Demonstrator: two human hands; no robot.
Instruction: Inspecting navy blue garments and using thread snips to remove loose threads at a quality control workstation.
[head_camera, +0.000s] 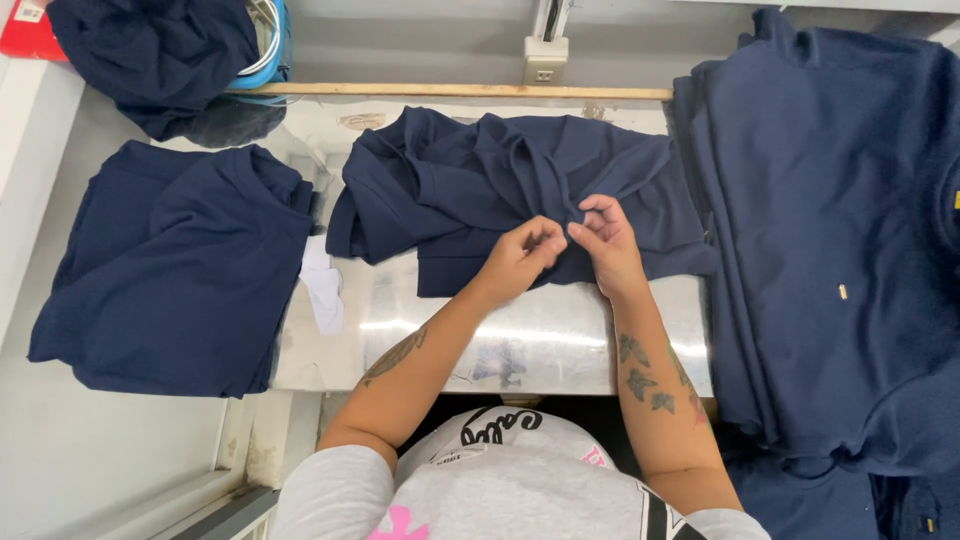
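Fingers pinching navy garment fold, mid-table

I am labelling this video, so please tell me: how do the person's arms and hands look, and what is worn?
Both forearms are bare. The left hand and right hand wear no gloves. Both forearms carry dark tattoos. Short grey sleeves cover the upper arms.
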